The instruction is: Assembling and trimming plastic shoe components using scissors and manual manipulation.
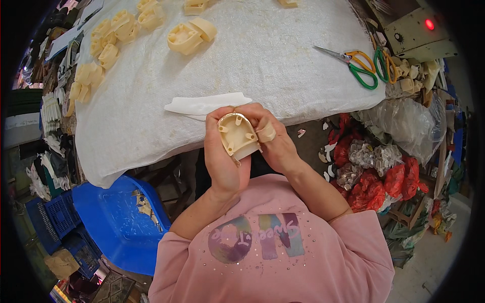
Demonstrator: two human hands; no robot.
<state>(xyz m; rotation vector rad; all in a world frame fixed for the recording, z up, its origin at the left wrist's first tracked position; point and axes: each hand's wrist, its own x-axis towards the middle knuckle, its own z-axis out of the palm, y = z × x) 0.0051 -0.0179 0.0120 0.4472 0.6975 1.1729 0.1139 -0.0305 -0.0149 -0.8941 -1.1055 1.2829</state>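
My left hand (225, 166) is closed around a cream plastic housing (236, 132), with its hollow inside facing up and several small posts standing in it. My right hand (275, 144) grips the housing's far and right rim, its fingers curled. A beige wrap (266, 131), perhaps tape, shows on a digit of that hand. Just beyond my hands, a flat white strip (202, 104) lies near the table edge; I cannot make out its material. Farther off sits a cream plastic part (186, 39) of similar shape, with another piece leaning against it.
A white woven sheet (283, 65) covers the table. Several cream parts (124, 25) line its far left. Scissors (353, 64) with orange and green handles lie at right, beside a second pair (385, 65). A blue tub (118, 222) holds scraps at lower left; red bags (371, 189) crowd the right floor.
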